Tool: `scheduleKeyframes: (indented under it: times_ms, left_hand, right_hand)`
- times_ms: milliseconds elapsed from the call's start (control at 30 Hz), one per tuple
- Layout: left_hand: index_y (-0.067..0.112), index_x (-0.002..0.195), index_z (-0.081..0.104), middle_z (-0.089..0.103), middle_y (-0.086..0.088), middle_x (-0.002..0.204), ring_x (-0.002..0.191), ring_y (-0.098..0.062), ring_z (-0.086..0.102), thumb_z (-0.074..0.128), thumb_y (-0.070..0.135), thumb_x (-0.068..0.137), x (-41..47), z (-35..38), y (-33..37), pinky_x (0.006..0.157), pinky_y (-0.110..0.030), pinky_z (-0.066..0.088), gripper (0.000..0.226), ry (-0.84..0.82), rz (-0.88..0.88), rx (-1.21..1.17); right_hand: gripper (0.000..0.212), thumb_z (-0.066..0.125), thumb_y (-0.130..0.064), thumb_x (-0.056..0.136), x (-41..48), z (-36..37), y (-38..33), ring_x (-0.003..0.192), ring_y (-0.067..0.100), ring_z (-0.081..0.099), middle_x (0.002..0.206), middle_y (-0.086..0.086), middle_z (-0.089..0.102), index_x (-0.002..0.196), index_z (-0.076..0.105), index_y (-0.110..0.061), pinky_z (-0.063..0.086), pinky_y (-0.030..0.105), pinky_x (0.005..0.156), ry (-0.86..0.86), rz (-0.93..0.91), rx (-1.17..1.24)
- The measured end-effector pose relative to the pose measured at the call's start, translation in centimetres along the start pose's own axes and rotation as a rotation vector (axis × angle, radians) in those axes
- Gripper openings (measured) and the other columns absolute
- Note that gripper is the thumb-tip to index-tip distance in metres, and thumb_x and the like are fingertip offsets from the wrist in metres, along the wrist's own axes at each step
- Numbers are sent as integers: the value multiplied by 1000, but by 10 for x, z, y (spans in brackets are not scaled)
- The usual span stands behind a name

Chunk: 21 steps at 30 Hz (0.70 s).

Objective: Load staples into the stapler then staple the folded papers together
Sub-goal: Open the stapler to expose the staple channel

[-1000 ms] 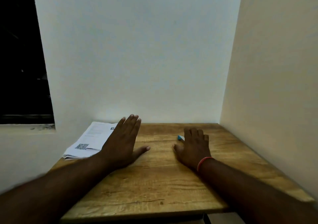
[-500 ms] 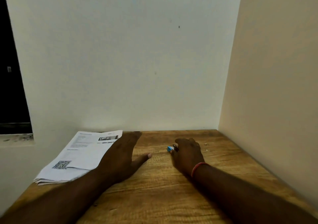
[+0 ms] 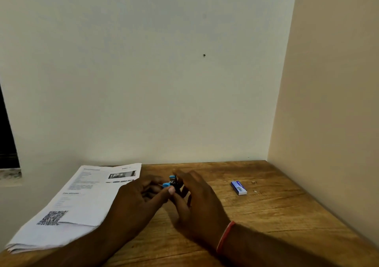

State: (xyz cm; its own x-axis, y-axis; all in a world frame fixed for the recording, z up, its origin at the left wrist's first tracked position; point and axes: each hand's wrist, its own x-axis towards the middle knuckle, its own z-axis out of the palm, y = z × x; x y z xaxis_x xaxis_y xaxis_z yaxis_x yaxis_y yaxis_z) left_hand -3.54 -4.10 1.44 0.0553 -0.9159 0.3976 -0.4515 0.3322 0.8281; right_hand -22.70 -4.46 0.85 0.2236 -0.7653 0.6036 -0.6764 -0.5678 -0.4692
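Observation:
A small blue and black stapler (image 3: pixel 171 182) is held just above the wooden table (image 3: pixel 266 215), between both hands. My left hand (image 3: pixel 139 199) pinches its near side with thumb and fingers. My right hand (image 3: pixel 196 201), with a red band at the wrist, grips it from the right; most of the stapler is hidden by the fingers. A stack of folded printed papers (image 3: pixel 82 201) with a QR code lies on the table's left part, under my left forearm. A small blue and white staple box (image 3: pixel 238 187) lies to the right of my hands.
Walls close the table in at the back and on the right. A dark window opening (image 3: pixel 6 143) is at the far left. A few tiny bits (image 3: pixel 254 182) lie past the staple box.
My hands were flat on the table, the right one over the stapler. Both have since come together and lifted the stapler. The view has shifted, and the staple box now shows.

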Motion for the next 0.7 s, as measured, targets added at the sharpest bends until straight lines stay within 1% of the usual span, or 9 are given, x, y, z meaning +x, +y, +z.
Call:
scheduleKeyframes:
  times_ms: [67,133,233,300,400,500,567,633,700]
  left_hand:
    - [34,101,85,86,16,91,86,-4,82,89,47,83,-1,4,0,86,-32,67,23,11,28,10]
    - [35,96,86,85,19,89,85,-1,81,91,35,86,-4,5,3,80,-20,64,11,22,70,34]
    - [36,99,86,84,23,88,84,4,80,90,28,89,-5,5,7,74,-6,56,13,24,100,51]
    - [39,103,85,82,29,92,89,9,78,89,33,90,-6,3,9,75,-2,53,15,30,117,81]
    - [41,104,85,82,27,97,95,6,78,88,33,90,-6,0,7,78,-6,56,16,18,134,70]
    - [40,109,83,83,23,97,96,3,80,88,33,88,-5,-1,4,85,-17,63,23,19,138,39]
    - [37,110,83,84,20,95,94,1,81,90,29,87,-5,0,4,87,-24,64,26,30,120,29]
    - [35,109,83,85,18,94,92,-1,82,92,27,87,-4,-1,4,88,-27,65,25,37,93,16]
    - [35,106,84,85,16,93,91,-4,83,93,27,86,-3,-2,5,88,-31,65,23,32,81,4]
  right_hand:
    - [51,70,-47,101,-1,-3,-1,108,-2,61,129,-24,57,149,52,-43,62,25,89,-11,-3,42]
    - [53,77,-46,96,-1,-6,1,106,-2,63,124,-26,58,145,56,-46,62,25,88,-13,15,92]
    - [57,88,-41,89,0,-11,5,104,-1,65,119,-27,58,139,61,-47,64,24,82,-26,47,177]
    - [56,90,-37,87,2,-14,7,106,-3,66,122,-29,58,135,64,-47,65,23,82,-40,77,233]
    - [49,86,-38,92,2,-18,9,104,-1,71,126,-24,66,136,66,-48,67,28,84,-78,114,311]
    - [45,83,-34,96,1,-18,8,100,5,75,124,-19,72,135,70,-50,68,33,84,-114,122,368]
    - [36,83,-29,97,1,-18,9,95,6,77,118,-18,75,127,76,-46,67,29,78,-104,119,412]
    - [25,82,-25,98,2,-19,12,91,5,78,111,-16,79,118,80,-40,64,22,73,-89,139,447]
    - [22,82,-23,98,3,-20,15,90,5,79,108,-17,81,114,81,-38,63,20,74,-81,157,465]
